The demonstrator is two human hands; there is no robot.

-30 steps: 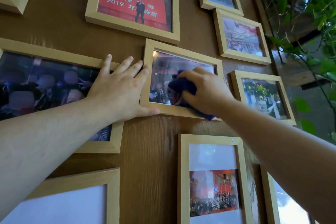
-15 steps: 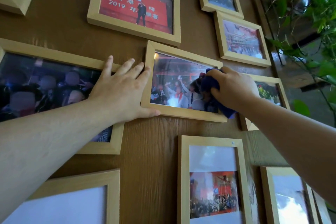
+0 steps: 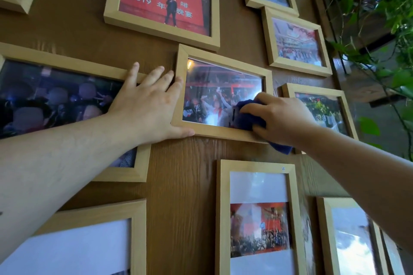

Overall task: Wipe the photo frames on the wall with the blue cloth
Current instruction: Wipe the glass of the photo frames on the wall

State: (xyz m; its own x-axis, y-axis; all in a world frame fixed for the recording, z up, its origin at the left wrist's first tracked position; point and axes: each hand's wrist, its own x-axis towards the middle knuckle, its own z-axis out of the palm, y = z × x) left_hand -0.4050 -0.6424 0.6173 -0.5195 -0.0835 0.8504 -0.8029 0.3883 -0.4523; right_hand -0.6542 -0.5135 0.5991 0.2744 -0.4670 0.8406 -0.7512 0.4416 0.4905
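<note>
A light wooden photo frame (image 3: 223, 60) hangs in the middle of the brown wood wall, holding a crowd photo. My right hand (image 3: 281, 116) presses a bunched blue cloth (image 3: 245, 116) against the lower right part of its glass and bottom rail. A tail of the cloth hangs below the frame under my wrist. My left hand (image 3: 147, 105) lies flat with fingers spread on the wall, its index finger and thumb against the frame's left edge and bottom left corner. It also covers part of the larger frame (image 3: 67, 67) to the left.
Several more wooden frames surround it: a red banner photo (image 3: 161, 0) above, two (image 3: 295, 40) at upper right, one (image 3: 321, 105) just right of my hand, and tall ones (image 3: 257, 219) below. Green plant leaves (image 3: 384, 18) hang at the right edge.
My right hand swept the cloth from the frame's middle to its right edge, then came down and slightly back left to the lower right corner. My left hand stayed put.
</note>
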